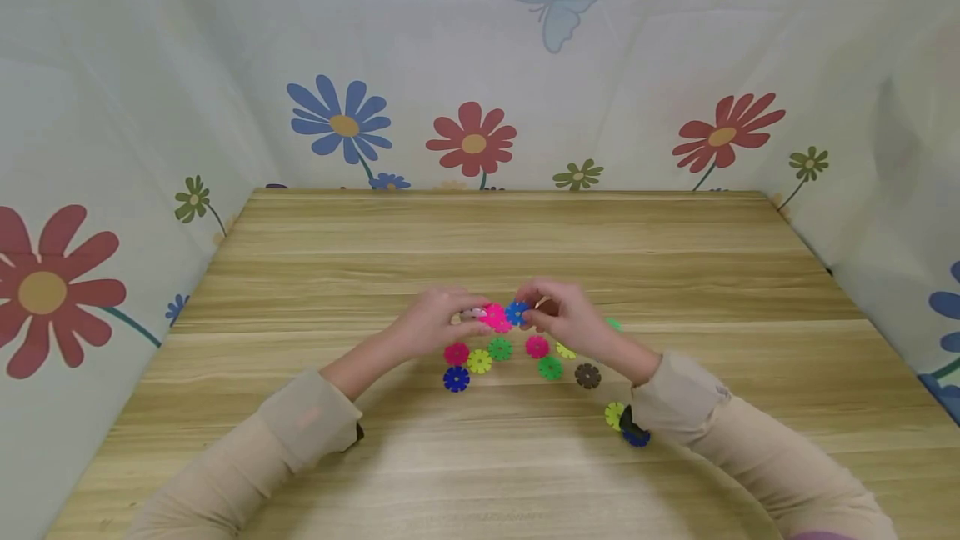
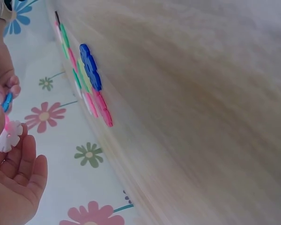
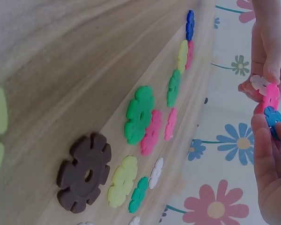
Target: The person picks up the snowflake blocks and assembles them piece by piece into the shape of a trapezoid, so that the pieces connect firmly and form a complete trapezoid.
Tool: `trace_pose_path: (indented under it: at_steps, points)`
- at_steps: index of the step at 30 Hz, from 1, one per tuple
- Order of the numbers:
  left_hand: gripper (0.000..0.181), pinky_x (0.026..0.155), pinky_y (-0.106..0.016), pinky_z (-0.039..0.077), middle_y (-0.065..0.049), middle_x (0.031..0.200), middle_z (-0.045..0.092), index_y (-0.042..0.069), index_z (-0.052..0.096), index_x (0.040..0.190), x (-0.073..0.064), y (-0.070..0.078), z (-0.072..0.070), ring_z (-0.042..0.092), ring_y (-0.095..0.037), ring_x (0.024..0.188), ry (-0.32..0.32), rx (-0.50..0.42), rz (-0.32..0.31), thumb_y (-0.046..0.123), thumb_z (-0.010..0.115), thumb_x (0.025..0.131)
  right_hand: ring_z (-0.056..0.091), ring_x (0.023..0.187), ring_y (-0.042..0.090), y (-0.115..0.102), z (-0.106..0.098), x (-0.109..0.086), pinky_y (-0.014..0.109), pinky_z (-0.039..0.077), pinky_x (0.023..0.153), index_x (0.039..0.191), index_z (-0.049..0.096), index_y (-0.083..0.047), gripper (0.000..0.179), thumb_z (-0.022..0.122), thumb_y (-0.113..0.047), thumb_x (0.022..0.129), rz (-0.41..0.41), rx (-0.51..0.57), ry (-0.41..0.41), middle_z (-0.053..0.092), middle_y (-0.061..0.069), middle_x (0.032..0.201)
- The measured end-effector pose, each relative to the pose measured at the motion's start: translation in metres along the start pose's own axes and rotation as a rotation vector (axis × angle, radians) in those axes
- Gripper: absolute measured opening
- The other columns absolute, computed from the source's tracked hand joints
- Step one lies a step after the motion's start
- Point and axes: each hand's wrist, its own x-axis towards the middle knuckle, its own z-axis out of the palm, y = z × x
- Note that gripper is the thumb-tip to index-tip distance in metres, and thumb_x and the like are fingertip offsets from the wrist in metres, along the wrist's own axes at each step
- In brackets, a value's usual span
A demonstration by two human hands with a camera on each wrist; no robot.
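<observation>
My left hand (image 1: pixel 435 322) holds a white notched plastic disc (image 3: pixel 259 84) joined to a pink disc (image 3: pixel 271 96), low over the table. From the other side my right hand (image 1: pixel 567 317) pinches a blue disc (image 1: pixel 516 312) between thumb and fingers. The blue disc meets the pink one's edge between the two hands. In the left wrist view the white disc (image 2: pixel 8 140) lies against my left fingers, and the blue disc (image 2: pixel 7 101) sits at my right fingertips. Whether the blue and pink discs are slotted together, I cannot tell.
Several loose discs lie on the wooden table (image 1: pixel 480 465) just below the hands, among them a dark blue (image 1: pixel 456 378), a green (image 1: pixel 500 348) and a brown disc (image 1: pixel 588 375). Under the right sleeve is a yellow disc (image 1: pixel 615 416). A flower-printed curtain (image 1: pixel 420 40) surrounds the table.
</observation>
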Motion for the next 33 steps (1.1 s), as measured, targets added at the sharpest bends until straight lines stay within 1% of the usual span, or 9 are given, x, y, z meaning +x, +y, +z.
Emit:
trace_pose_path:
  at_steps: [4,6,11,15,17,21,25,29,33]
  points:
    - [0.035,0.075,-0.025,0.051,-0.004,0.102,0.067,0.01,0.064,0.108,0.0,0.003,0.0,0.063,-0.014,0.091,-0.008,-0.011,0.011,0.031,0.063,0.08,0.063,0.069,0.03,-0.004,0.003,-0.002,0.027,0.054,0.059,0.093,0.059,0.003,0.015,0.055,0.01,0.08,-0.077,-0.05,0.024,0.063,0.017,0.085]
    - [0.034,0.075,-0.024,0.051,-0.003,0.102,0.067,0.01,0.064,0.107,-0.001,0.004,0.0,0.063,-0.014,0.091,-0.015,-0.015,0.009,0.032,0.062,0.081,0.063,0.068,0.027,-0.005,0.004,-0.003,0.024,0.053,0.057,0.091,0.06,0.003,0.015,0.056,0.011,0.079,-0.1,-0.065,0.036,0.063,0.016,0.082]
    - [0.031,0.068,-0.018,0.05,-0.003,0.098,0.068,0.009,0.065,0.104,-0.003,0.008,-0.003,0.064,-0.012,0.083,-0.014,-0.034,0.034,0.029,0.063,0.08,0.063,0.065,0.023,-0.007,0.009,-0.005,0.025,0.053,0.055,0.086,0.062,0.003,0.012,0.058,0.011,0.078,-0.17,-0.046,0.064,0.064,0.015,0.079]
    - [0.03,0.062,-0.013,0.047,-0.003,0.094,0.068,0.008,0.066,0.102,-0.003,0.012,-0.006,0.063,-0.009,0.076,-0.017,-0.046,0.059,0.026,0.065,0.079,0.063,0.063,0.023,-0.007,0.011,-0.007,0.024,0.053,0.055,0.085,0.063,0.004,0.012,0.059,0.011,0.077,-0.22,-0.027,0.073,0.064,0.016,0.078]
    - [0.031,0.062,-0.014,0.047,-0.003,0.094,0.068,0.007,0.066,0.103,-0.003,0.012,-0.007,0.062,-0.008,0.075,-0.026,-0.058,0.049,0.027,0.065,0.079,0.063,0.064,0.026,-0.006,0.011,-0.007,0.024,0.053,0.055,0.085,0.062,0.005,0.012,0.058,0.012,0.077,-0.22,-0.015,0.073,0.064,0.017,0.079]
    - [0.038,0.073,-0.022,0.05,-0.004,0.102,0.066,0.007,0.061,0.111,-0.001,0.012,-0.007,0.062,-0.011,0.087,-0.045,-0.096,0.022,0.029,0.064,0.08,0.063,0.066,0.029,-0.006,0.009,-0.005,0.028,0.054,0.057,0.088,0.062,0.006,0.012,0.056,0.011,0.079,-0.169,-0.007,0.089,0.064,0.018,0.08]
    - [0.043,0.084,-0.029,0.049,-0.005,0.112,0.062,0.008,0.056,0.118,0.001,0.011,-0.004,0.059,-0.016,0.103,-0.037,-0.131,0.049,0.029,0.063,0.081,0.064,0.069,0.029,-0.008,0.008,-0.005,0.026,0.054,0.059,0.093,0.062,0.005,0.014,0.055,0.008,0.081,-0.102,-0.009,0.103,0.065,0.017,0.084]
    - [0.038,0.085,-0.029,0.049,-0.007,0.114,0.061,0.006,0.057,0.116,0.002,0.009,-0.001,0.058,-0.019,0.105,-0.029,-0.182,0.073,0.023,0.062,0.083,0.064,0.072,0.027,-0.006,0.005,-0.005,0.024,0.053,0.061,0.097,0.061,0.006,0.017,0.056,0.007,0.081,-0.072,-0.008,0.095,0.064,0.019,0.086]
    - [0.038,0.083,-0.03,0.05,-0.009,0.115,0.06,0.006,0.056,0.117,0.001,0.006,0.0,0.057,-0.02,0.106,-0.045,-0.236,0.042,0.019,0.062,0.082,0.064,0.077,0.029,0.0,-0.005,-0.007,0.022,0.053,0.065,0.101,0.059,0.007,0.02,0.058,0.005,0.081,-0.02,-0.012,0.072,0.062,0.023,0.09]
